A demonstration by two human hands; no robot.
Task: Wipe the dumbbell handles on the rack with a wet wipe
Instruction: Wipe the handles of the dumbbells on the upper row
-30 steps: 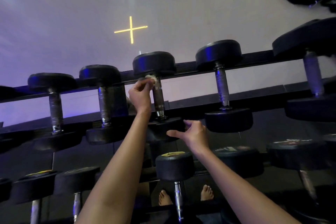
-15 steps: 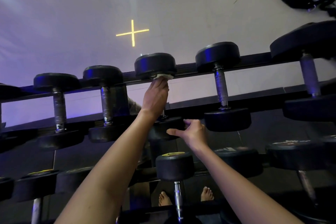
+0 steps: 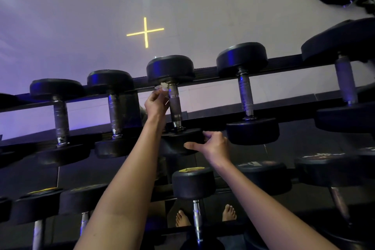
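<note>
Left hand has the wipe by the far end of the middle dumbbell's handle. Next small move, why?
Probably wrap the crumpled white wet wipe round the grey metal handle and draw it toward the near black head: the left hand pinches it beside the handle's far end; the right hand holds that head.

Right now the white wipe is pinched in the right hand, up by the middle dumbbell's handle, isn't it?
Not quite. The wipe is pinched in the left hand, not the right, up by the middle dumbbell's handle. The head view shows it. The right hand grips that dumbbell's near head instead.
</note>
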